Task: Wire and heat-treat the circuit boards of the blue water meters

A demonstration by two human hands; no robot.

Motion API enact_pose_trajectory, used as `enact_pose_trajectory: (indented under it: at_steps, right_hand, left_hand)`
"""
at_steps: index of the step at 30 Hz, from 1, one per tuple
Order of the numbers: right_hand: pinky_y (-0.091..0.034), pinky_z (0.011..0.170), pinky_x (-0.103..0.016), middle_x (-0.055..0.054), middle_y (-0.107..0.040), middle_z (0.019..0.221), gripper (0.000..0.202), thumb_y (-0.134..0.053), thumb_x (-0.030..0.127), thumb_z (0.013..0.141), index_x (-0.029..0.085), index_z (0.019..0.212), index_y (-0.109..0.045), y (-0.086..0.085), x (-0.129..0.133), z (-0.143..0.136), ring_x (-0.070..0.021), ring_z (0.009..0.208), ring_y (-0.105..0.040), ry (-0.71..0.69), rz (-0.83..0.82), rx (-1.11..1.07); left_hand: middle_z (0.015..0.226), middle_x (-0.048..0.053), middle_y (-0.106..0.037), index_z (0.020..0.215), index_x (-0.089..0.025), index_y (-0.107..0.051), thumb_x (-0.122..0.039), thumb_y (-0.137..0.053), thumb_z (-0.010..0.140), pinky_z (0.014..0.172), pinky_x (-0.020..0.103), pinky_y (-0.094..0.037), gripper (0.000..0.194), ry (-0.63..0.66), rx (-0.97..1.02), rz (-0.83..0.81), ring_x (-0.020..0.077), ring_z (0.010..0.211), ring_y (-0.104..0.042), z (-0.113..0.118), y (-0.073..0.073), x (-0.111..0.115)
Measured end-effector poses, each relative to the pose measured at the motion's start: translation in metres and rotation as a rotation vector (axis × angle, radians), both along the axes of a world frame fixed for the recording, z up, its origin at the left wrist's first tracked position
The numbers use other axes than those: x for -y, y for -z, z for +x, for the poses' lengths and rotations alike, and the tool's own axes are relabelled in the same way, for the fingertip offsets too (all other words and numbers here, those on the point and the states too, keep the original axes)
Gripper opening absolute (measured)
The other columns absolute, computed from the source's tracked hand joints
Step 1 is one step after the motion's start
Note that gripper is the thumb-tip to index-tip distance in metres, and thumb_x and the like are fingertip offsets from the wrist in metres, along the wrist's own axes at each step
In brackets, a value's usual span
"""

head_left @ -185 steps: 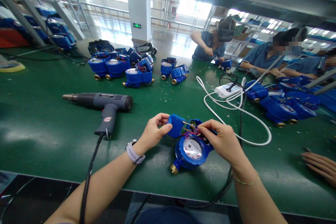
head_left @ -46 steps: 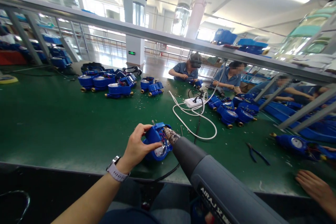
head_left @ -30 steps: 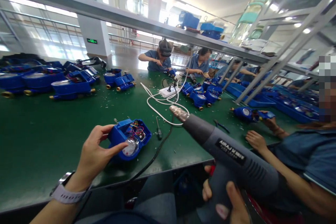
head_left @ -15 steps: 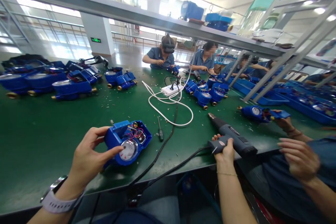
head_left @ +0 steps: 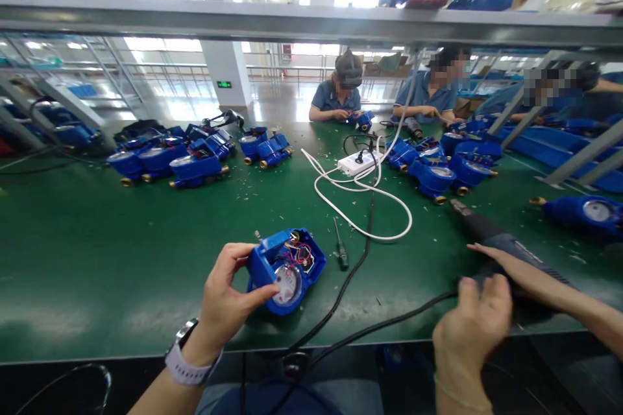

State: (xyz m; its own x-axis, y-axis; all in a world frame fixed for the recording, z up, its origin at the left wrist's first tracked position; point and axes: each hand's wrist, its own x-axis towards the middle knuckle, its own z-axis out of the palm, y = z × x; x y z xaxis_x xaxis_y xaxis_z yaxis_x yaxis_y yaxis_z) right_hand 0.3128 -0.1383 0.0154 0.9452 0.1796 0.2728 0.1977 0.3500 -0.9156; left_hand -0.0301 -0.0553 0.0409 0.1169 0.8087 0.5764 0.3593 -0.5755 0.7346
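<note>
Green bench point(head_left: 121, 240) stood in bright hall point(head_left: 280, 108). Blue meter point(head_left: 287, 279) lay open, wires point(head_left: 294, 255) exposed. Left hand point(head_left: 228, 292) grasped it; right hand point(head_left: 472, 324) was blurred, grip unclear.

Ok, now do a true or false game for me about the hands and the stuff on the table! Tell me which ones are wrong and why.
1. The left hand is holding a blue meter. True.
2. The meter is shut tight, with nothing showing inside. False: it is open, and colourful wires show.
3. A screwdriver lies on the green table. True.
4. Everything on the table is blue. False: the power strip is white.
5. Another person's hand is close to the hot-air gun. True.
6. Nothing is worn on the left wrist. False: a watch is there.
</note>
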Motion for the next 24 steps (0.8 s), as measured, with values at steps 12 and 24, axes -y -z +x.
enact_pose_trajectory:
  at_steps: [12, 24]
  right_hand:
    - [-0.046, 0.088, -0.041, -0.007, -0.063, 0.093, 0.008, -0.061, 0.013, 0.088, 0.018, 0.094, -0.057, -0.053, -0.068, -0.166, -0.0241, 0.097, -0.056, -0.898, -0.162, 0.829]
    - [-0.039, 0.072, -0.031, 0.0, -0.059, 0.074, 0.02, -0.064, 0.006, 0.087, 0.019, 0.074, -0.057, -0.06, -0.075, -0.165, -0.0175, 0.076, -0.052, -0.929, -0.167, 0.798]
  left_hand:
    - [0.099, 0.004, -0.058, 0.11, -0.021, -0.058, -0.047, -0.083, 0.069, 0.077, 0.03, -0.049, 0.054, 0.058, -0.053, 0.1, 0.0198, 0.092, -0.057, -0.005, -0.001, 0.002]
    - [0.098, 0.002, -0.057, 0.11, -0.022, -0.06, -0.04, -0.085, 0.068, 0.078, 0.026, -0.047, 0.052, 0.109, 0.024, 0.059, 0.0178, 0.091, -0.055, -0.008, 0.0, -0.003]
